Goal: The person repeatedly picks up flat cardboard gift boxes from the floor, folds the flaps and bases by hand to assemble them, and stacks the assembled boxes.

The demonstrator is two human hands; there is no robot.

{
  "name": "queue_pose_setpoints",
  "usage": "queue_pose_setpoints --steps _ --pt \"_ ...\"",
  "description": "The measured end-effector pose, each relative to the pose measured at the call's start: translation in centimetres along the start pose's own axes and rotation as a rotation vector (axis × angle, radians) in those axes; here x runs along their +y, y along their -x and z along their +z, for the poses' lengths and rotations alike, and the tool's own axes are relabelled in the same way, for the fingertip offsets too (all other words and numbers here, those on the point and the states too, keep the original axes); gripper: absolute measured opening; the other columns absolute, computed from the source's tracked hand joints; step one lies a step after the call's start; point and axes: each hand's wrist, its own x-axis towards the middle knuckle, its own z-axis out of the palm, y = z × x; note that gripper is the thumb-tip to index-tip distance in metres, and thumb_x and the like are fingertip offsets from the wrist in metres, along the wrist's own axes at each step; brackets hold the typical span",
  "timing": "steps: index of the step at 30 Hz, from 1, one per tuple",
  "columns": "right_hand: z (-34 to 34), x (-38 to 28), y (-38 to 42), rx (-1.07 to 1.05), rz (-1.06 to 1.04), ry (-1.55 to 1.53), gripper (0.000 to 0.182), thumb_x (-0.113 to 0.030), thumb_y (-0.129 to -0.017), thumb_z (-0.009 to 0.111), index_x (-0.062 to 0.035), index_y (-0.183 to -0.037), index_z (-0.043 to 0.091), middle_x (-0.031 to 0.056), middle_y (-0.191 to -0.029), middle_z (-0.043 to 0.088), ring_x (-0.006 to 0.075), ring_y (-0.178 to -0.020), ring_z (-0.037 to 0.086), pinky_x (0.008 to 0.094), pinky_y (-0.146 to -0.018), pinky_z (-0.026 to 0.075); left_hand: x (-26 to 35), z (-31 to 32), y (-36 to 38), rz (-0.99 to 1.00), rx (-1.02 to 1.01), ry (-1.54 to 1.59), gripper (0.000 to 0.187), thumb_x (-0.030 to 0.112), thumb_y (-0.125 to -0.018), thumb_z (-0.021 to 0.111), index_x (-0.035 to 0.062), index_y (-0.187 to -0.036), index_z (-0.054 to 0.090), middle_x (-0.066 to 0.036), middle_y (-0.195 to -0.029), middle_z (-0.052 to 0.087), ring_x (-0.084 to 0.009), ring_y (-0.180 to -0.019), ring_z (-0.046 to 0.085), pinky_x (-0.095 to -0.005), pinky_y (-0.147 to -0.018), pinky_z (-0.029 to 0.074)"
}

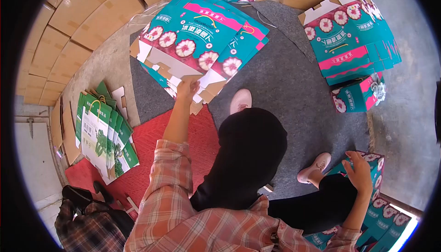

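Our big stack of flattened teal cartons (pixel 183 36) lies ahead, its near flaps pinched between our left hand's (pixel 187 89) curled fingers. Grey mat (pixel 285 77) gives open room rightward; red mat (pixel 161 135) lies nearer us. Our left forearm reaches forward; our right hand (pixel 359 173), loosely open and empty, is beside the lower-right cartons (pixel 376 174).

We saw printed cardboard sheets (pixel 190 31) with a smooth sheen, rough red matting (pixel 167 135), matt brown cardboard boxes (pixel 82 11) and plaid cloth sleeves (pixel 172 169).
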Motion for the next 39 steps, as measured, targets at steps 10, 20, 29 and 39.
queue_pose_setpoints --steps 10,20,29,39 --pt "-2.4 0.4 2.3 0.204 -0.125 -0.064 0.026 -0.013 -0.082 0.063 0.0003 -0.104 0.059 0.0175 -0.098 0.062 0.0356 -0.089 0.06 0.0406 -0.075 0.047 16.8 20.5 17.0 0.54 -0.171 -0.232 0.016 0.012 -0.089 0.051 -0.0034 -0.094 0.05 -0.017 -0.096 0.062 -0.0332 -0.087 0.067 -0.035 -0.073 0.054" --pt "-6.2 -0.5 -1.5 0.104 -0.224 -1.116 0.057 -0.045 -0.095 0.045 -0.001 -0.132 0.046 0.0159 -0.127 0.052 0.0244 -0.115 0.053 0.0381 -0.093 0.043 11.1 30.7 35.3 0.24 -0.774 -0.347 0.032 0.017 -0.088 0.057 -0.0037 -0.112 0.052 -0.017 -0.104 0.064 -0.0272 -0.09 0.066 -0.035 -0.08 0.053" --pt "1.4 1.0 -3.5 0.08 -0.08 -0.882 0.06 -0.045 -0.091 0.053 -0.0003 -0.129 0.044 0.016 -0.111 0.061 0.0266 -0.1 0.06 0.0357 -0.083 0.048 -4.8 30.3 37.6 -0.003 -1.152 -0.88 0.028 0.019 -0.092 0.053 0.0002 -0.112 0.055 -0.01 -0.101 0.064 -0.0166 -0.087 0.064 -0.0281 -0.074 0.051" --pt "3.3 1.0 0.3 0.311 0.018 -1.145 0.037 -0.033 -0.095 0.05 0.002 -0.105 0.057 0.0114 -0.085 0.063 0.0156 -0.078 0.057 0.0317 -0.072 0.046 -4.6 35.0 35.6 0.513 -0.946 -1.022 0.063 0.041 -0.084 0.065 -0.0056 -0.119 0.042 -0.023 -0.119 0.049 -0.0283 -0.106 0.055 -0.0402 -0.09 0.044"
